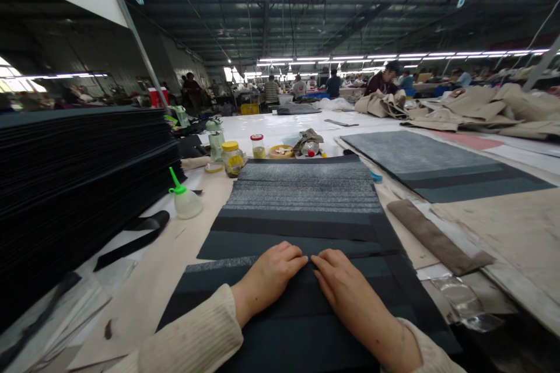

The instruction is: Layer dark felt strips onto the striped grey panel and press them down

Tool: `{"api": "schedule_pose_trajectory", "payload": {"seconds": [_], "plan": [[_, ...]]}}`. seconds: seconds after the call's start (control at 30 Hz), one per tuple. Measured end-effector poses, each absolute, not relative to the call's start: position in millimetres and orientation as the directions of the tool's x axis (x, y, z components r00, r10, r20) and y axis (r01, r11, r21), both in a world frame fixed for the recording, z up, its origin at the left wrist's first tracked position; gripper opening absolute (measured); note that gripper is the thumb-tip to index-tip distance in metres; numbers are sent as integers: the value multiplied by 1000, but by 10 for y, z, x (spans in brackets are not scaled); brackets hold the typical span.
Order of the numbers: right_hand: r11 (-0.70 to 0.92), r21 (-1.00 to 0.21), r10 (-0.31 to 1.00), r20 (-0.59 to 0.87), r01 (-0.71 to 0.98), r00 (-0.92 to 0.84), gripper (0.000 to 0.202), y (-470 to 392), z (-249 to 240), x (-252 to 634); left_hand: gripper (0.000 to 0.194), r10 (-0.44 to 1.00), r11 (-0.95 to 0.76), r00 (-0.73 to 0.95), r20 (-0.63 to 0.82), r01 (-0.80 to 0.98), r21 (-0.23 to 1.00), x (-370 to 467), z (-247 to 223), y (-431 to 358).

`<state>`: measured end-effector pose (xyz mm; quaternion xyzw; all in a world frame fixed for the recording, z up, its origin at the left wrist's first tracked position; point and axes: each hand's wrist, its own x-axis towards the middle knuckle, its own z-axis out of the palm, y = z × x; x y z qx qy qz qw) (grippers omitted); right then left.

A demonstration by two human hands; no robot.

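Note:
Dark blue-green fabric panels (289,227) with black bands and a speckled grey area lie overlapped in front of me. My left hand (273,274) rests on the nearer panel, close to its upper edge, fingers pressed together and curled down. Just to its right, my right hand (343,280) touches the same edge, its fingers also together and bent. The fingertips of both hands almost meet. Whether any cloth is pinched under them is hidden.
A tall stack of dark panels (83,186) fills the left side. Behind the work stand a green-tipped bottle (187,203), a yellow-lidded jar (233,160) and a red-lidded jar (258,147). Another panel (437,166) and beige cloth (472,106) lie right. People work farther back.

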<state>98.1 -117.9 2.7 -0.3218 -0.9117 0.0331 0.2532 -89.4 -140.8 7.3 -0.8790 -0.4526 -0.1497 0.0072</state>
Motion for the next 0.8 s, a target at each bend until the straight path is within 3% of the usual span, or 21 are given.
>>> {"api": "schedule_pose_trajectory", "payload": {"seconds": [0.2,0.37,0.5,0.7,0.8], "plan": [[805,-115,575,395,582,-716,23,-1183,39,901,23,789,-605,573,222,786,124,-948,166,-1405],[808,-123,572,399,577,-717,24,-1170,94,913,26,827,-555,505,250,803,215,-1194,186,-1516],[823,-138,551,428,550,-716,21,-1225,76,748,25,831,-542,480,281,813,213,-1257,153,-1586],[841,132,444,388,525,-808,18,-1287,-13,535,22,802,-583,535,264,798,155,-1252,131,-1570],[837,139,448,379,529,-809,17,-1270,19,553,24,801,-587,532,275,788,185,-1374,136,-1585]]}}
